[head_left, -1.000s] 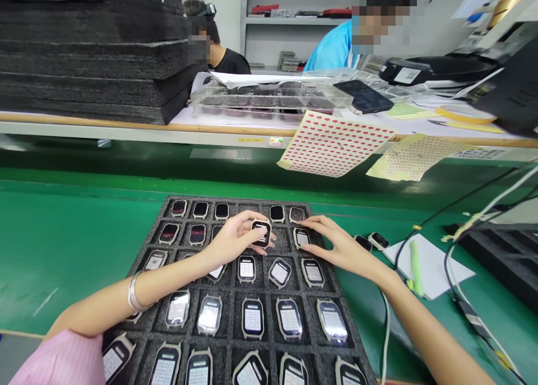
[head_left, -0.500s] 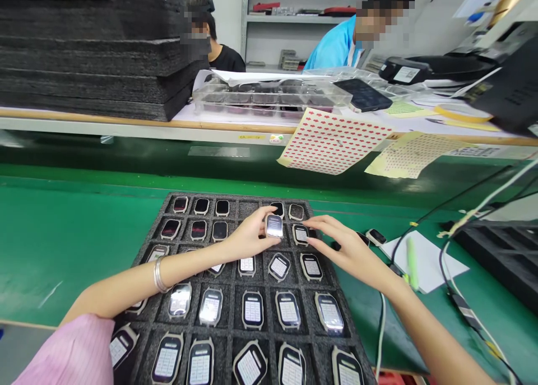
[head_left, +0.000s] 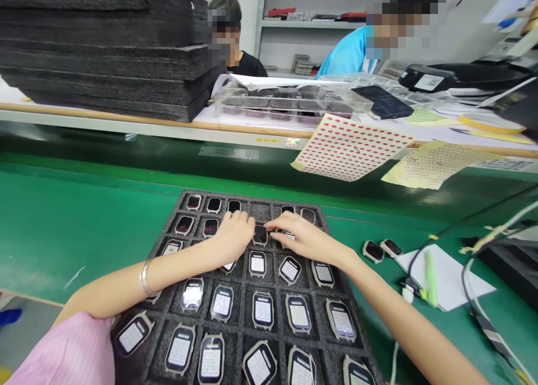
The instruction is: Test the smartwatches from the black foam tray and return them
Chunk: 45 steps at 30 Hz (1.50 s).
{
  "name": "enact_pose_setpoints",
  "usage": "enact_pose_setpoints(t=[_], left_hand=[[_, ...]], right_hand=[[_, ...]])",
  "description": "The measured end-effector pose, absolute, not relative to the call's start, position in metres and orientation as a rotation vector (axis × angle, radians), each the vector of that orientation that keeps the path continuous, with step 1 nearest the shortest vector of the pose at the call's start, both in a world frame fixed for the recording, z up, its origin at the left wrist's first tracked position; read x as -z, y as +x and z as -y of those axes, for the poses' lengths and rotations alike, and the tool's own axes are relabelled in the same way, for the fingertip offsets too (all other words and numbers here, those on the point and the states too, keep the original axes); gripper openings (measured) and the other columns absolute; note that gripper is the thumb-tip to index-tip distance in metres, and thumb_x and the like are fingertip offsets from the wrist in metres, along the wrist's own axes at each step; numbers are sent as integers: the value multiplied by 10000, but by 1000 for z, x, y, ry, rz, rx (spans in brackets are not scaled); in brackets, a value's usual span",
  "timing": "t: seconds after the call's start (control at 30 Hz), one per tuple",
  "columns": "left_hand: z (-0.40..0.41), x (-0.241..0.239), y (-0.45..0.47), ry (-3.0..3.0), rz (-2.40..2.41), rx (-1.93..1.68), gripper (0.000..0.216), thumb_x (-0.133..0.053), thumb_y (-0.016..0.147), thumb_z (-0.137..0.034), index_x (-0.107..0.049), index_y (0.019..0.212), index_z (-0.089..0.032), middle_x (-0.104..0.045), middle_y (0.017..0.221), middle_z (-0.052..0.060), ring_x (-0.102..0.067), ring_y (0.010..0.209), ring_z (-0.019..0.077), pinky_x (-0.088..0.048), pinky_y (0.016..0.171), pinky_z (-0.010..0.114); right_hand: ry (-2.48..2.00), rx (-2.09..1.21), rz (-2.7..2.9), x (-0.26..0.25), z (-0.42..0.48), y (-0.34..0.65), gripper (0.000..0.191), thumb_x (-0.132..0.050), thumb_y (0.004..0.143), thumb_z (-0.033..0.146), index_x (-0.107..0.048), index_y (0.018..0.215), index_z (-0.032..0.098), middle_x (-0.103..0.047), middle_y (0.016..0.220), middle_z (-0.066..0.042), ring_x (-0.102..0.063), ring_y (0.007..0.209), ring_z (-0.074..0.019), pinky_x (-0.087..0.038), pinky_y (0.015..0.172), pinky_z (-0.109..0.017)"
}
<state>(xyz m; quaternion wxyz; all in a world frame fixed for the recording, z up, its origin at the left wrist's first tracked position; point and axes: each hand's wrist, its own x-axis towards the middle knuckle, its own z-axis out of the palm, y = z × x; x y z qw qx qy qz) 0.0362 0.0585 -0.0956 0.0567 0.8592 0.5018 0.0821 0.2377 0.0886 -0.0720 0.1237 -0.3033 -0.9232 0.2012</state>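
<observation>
Watches point(head_left: 263, 310), screen text point(head_left: 298, 316) illegible

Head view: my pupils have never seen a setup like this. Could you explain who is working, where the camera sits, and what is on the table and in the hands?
There is no machine here: a person works with two bare hands. Every picture comes from one camera worn on that person's head, looking forward and down. On the green table lies a dark foam tray whose compartments hold strapless watches, many with lit screens. To its right are two more watches and some white paper. The left hand and right hand are on either side of a dark-screened watch toward the tray's far side; whether either grips it is unclear.
</observation>
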Motion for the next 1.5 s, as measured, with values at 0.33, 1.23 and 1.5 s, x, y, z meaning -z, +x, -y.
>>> enact_pose_setpoints(t=[0.33, 1.23, 1.5], left_hand=[[-72, 113, 0, 2291, -1610, -388, 136, -546, 875, -179, -592, 941, -69, -606, 988, 175, -558, 976, 302, -418, 847, 400], [-57, 66, 0, 1131, -842, -1103, 546, -717, 741, -292, -502, 1212, -118, -537, 726, -13, -536, 575, 105, -460, 513, 223], [-51, 70, -4, 1505, -1043, -1003, 403, -606, 758, -168, -549, 1157, -176, -528, 780, -10, -496, 610, 114, -428, 559, 238]], right_hand=[[-1169, -473, 2743, 94, -97, 194, 213, -583, 873, 220, -665, 1025, 94, -642, 905, -141, -634, 833, -280, -492, 744, -378], [-618, -1822, 1321, 62, -76, 205, 389, -667, 852, 219, -598, 1234, 223, -677, 948, -72, -544, 610, -103, -501, 519, -212], [-511, -1977, 1253, 62, -73, 204, 394, -688, 808, 248, -632, 1195, 202, -701, 894, -105, -532, 523, -92, -487, 453, -195]])
